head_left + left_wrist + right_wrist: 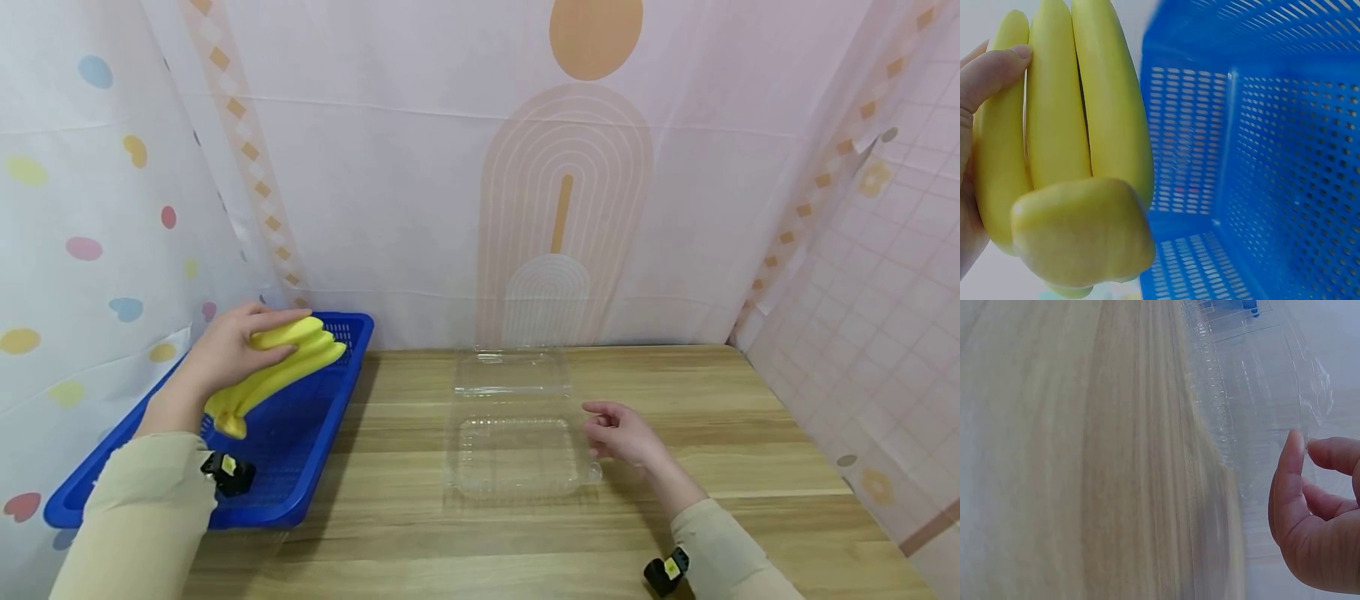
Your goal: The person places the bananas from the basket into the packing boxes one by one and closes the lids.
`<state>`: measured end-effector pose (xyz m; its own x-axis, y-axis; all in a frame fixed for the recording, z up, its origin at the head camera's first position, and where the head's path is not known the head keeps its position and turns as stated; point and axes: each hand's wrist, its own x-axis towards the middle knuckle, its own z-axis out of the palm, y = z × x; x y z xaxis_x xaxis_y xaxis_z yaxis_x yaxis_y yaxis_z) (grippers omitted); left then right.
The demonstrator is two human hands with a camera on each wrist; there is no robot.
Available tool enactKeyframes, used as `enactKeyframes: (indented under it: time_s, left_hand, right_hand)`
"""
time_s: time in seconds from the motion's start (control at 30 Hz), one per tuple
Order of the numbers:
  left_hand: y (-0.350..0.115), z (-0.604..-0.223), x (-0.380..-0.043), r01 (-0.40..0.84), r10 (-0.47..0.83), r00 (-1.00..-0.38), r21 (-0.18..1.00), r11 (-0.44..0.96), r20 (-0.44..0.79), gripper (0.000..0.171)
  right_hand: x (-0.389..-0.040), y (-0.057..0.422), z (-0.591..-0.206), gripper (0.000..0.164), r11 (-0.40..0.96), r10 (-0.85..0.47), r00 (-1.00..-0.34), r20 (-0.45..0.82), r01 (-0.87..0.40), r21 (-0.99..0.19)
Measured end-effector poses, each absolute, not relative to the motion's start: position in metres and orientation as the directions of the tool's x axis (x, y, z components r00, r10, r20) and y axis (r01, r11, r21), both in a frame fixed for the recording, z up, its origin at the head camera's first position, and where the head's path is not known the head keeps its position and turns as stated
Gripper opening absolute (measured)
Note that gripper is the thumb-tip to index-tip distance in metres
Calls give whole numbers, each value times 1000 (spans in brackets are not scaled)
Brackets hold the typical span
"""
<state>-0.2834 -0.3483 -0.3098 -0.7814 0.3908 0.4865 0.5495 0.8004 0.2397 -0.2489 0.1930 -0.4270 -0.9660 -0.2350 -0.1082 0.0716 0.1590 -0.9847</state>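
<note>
My left hand (pixel 236 346) grips a bunch of yellow bananas (pixel 288 367) over the blue basket (pixel 318 450), thumb on one side. In the left wrist view the bananas (pixel 1060 119) show side by side, joined at a blunt stem end that faces the camera. An opened clear plastic clamshell box (pixel 517 458) lies on the table, its lid (pixel 513 371) tipped back toward the curtain. At the box's right side, my right hand (pixel 622 433) pinches the thin rim between thumb and index finger. The right wrist view shows the fingertips (pixel 1294 440) on this rim.
The perforated basket stands at the table's left side, close to the dotted curtain (pixel 97 200). A patterned curtain (pixel 397 208) borders the back of the wooden table (pixel 405 550), and another curtain (pixel 855 275) hangs on the right.
</note>
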Motion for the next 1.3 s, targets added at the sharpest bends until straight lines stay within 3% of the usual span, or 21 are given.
enactKeyframes:
  time_s: [0.57, 1.3]
  left_hand:
    - [-293, -276, -270, 779, 563, -547, 131, 613, 619, 56]
    - [-211, -287, -271, 898, 692, -388, 82, 431, 608, 53]
  right_hand:
    - [-250, 191, -427, 50, 151, -237, -965, -114, 79, -985]
    - [-248, 191, -428, 48, 162, -218, -970, -110, 75, -984]
